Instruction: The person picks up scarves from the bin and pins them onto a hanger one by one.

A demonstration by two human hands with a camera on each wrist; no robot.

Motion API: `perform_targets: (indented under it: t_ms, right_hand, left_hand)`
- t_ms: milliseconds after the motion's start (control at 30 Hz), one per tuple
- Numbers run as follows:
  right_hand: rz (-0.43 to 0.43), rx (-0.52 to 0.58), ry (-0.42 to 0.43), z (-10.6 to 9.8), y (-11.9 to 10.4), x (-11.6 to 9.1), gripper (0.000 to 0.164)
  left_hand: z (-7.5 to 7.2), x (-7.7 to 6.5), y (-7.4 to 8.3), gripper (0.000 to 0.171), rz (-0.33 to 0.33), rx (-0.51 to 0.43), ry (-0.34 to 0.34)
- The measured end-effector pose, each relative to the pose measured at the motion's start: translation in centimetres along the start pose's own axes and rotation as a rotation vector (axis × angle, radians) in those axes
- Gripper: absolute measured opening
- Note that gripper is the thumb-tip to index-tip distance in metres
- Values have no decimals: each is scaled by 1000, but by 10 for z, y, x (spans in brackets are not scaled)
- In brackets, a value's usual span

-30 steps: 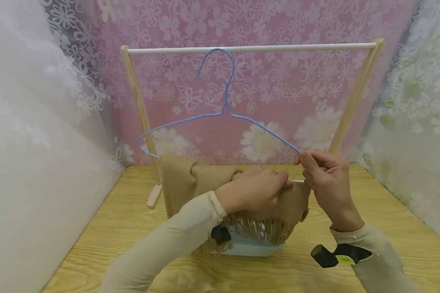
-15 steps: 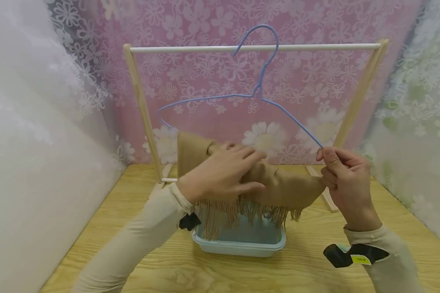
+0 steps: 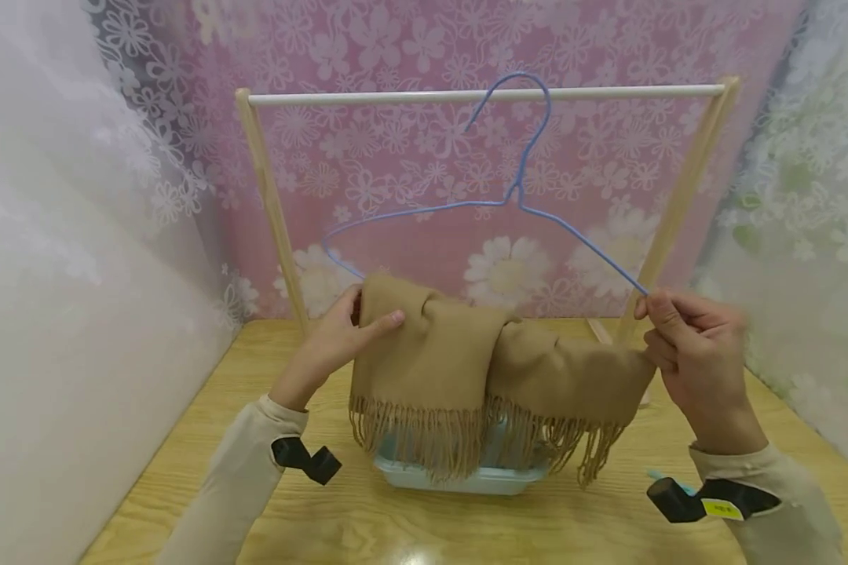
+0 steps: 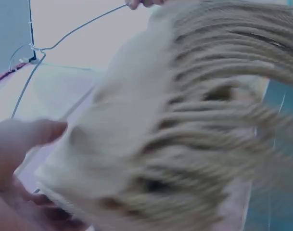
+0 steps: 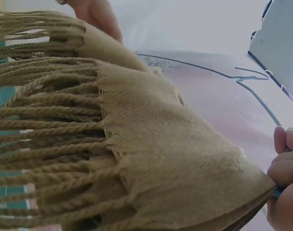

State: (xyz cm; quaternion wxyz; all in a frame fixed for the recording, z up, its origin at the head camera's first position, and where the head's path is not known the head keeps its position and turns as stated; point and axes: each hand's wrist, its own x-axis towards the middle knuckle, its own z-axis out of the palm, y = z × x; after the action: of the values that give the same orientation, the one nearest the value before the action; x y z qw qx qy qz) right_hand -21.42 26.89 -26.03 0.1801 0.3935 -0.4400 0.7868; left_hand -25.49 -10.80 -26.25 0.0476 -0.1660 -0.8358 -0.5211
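A tan fringed scarf [image 3: 438, 353] hangs over the lower bar of a blue wire hanger [image 3: 459, 204], with its fringe downward. At the scarf's left edge is my left hand [image 3: 325, 337], thumb across the front and the other fingers behind the cloth, mostly hidden. My right hand [image 3: 699, 353] pinches the hanger's right end, close to the scarf's right corner. In the right wrist view that corner of the scarf [image 5: 160, 144] reaches right to the fingers. The left wrist view shows the scarf [image 4: 127, 96] blurred. The hanger's hook overlaps the rack's rod in the head view.
A wooden rack with a white rod [image 3: 367, 98] stands behind the hanger. Below the scarf, a light blue plastic basin [image 3: 466, 480] sits on the wood-grain table [image 3: 424, 526]. Flowered sheets [image 3: 311, 55] enclose the back and sides.
The hanger and scarf have moved right with my right hand. My left hand has moved from the scarf's front to its left edge, and the fringed end now hangs spread out.
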Motion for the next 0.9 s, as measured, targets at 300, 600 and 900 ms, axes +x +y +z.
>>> perform_targets:
  t_ms: [300,600,900]
  right_hand:
    - [24,-6,21,-10,-3,-7,36]
    - [14,-36,8,-12,-3,-9,34]
    - [-5,14,34,-17,-6,-11,33]
  left_hand:
    - [23,9,-17,69,-145,-58,-9]
    - [26,7,-25,46,-118,-135,-163]
    - [26,-1,-22,53,-40,-440,-219]
